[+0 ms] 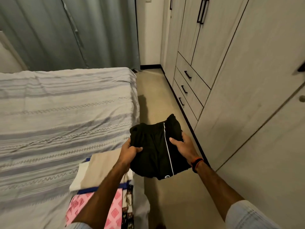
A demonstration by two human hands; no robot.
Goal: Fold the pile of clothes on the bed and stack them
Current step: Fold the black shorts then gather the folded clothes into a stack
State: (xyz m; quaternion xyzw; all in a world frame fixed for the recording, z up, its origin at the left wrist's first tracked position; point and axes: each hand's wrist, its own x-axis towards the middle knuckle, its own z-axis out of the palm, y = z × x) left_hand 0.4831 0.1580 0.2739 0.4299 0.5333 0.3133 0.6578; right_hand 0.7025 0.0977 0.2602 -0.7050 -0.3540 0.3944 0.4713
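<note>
1. Holding folded black shorts (155, 149) in the air, both hands sit just off the right edge of the bed (66, 104), over the floor (156, 96).
2. Left hand (130, 151) grips the shorts' left side, thumb on top and fingers curled under the cloth.
3. Right hand (183, 144) grips the right side the same way, thumb lying on top beside the white stripe (167, 146) (a thin line running the length of the fabric); a dark and orange band (196, 163) circles that wrist.
4. Near the bed's right edge, under the left forearm, lies a stack (100, 164) of folded clothes: a beige piece on top, white beneath it, a blue edge below that.
5. Closer to the bottom corner lies a pink patterned cloth (113, 210), with a dark printed one just beside it at the edge.
6. Wardrobe (231, 80) doors and drawers with black handles line the right side; grey curtains (66, 30) hang beyond the far end of the bed.
</note>
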